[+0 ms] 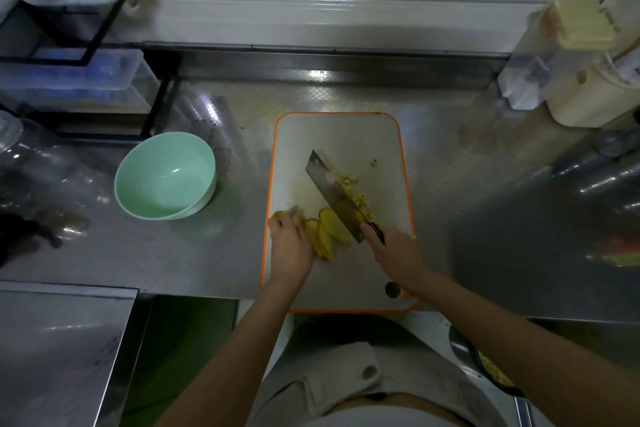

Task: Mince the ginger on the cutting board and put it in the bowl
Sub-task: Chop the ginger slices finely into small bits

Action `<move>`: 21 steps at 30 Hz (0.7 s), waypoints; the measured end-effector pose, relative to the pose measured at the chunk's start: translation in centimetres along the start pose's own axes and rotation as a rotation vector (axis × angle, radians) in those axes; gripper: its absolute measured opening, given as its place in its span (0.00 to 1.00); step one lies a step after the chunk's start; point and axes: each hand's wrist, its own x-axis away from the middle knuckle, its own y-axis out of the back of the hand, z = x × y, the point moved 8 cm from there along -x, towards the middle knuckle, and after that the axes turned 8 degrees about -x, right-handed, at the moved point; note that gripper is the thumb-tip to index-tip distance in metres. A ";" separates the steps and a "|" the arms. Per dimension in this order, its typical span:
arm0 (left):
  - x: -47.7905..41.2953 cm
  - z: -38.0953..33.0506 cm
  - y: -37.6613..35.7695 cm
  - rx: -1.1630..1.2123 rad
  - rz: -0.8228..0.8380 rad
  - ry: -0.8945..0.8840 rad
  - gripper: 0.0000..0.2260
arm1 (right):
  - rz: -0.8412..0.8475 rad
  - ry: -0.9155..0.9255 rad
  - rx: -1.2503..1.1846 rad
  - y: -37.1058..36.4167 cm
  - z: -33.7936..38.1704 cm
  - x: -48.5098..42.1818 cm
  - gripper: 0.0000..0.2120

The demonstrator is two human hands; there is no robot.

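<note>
A white cutting board with an orange rim lies on the steel counter. Yellow ginger slices lie fanned out on its near left part. My left hand holds the slices down with curled fingers. My right hand grips the dark handle of a cleaver, whose blade slants across the board just right of the slices. Minced ginger bits lie in a strip along the blade's right side. A mint-green bowl, with nothing in it, stands left of the board.
A black wire rack with clear boxes stands at the back left. Cream and clear containers crowd the back right. Clear bottles lie at the far left. A dark pan with yellow food sits at my lower right.
</note>
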 end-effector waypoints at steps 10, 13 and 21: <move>-0.8 -1.1 -0.6 0.076 0.092 0.054 0.20 | -0.039 -0.004 -0.007 0.4 -0.4 -0.3 0.22; -0.7 -1.2 -0.9 0.104 0.074 0.068 0.19 | -0.043 0.005 -0.034 0.6 -0.4 -0.1 0.21; -1.1 -1.8 -0.2 0.123 -0.016 -0.008 0.13 | -0.038 0.006 -0.069 0.7 -0.5 0.2 0.20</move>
